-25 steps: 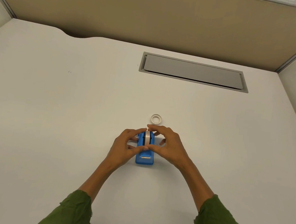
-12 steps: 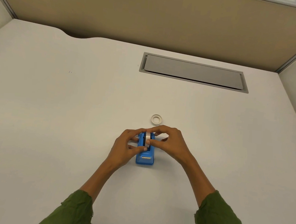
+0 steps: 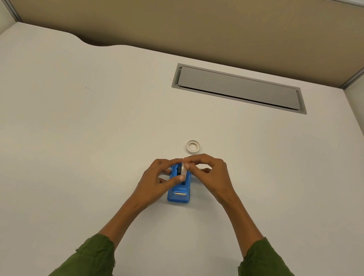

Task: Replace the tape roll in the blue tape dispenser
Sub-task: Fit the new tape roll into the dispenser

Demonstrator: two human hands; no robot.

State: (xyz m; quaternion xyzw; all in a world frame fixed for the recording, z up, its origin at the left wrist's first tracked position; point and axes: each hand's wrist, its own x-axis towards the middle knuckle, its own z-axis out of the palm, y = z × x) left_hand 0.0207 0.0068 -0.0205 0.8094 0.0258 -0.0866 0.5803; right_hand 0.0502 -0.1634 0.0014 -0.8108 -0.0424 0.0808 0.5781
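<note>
The blue tape dispenser (image 3: 179, 195) sits on the white desk (image 3: 63, 148), its metal cutter at the near end. A whitish tape roll (image 3: 183, 171) stands on edge in the dispenser's slot, with a dark hub showing beside it. My left hand (image 3: 157, 181) grips the dispenser's left side, thumb across its top. My right hand (image 3: 213, 175) pinches the roll from the right with thumb and forefinger. A second white tape ring (image 3: 193, 146) lies flat on the desk just beyond my hands.
A grey cable-tray cover (image 3: 238, 88) is set into the desk farther back. A tan partition wall (image 3: 189, 15) closes off the far edge, and white side panels stand left and right.
My right hand's fingers have closed in on the roll from the right, and the roll has tilted slightly in the slot. The dispenser and the loose ring have stayed put.
</note>
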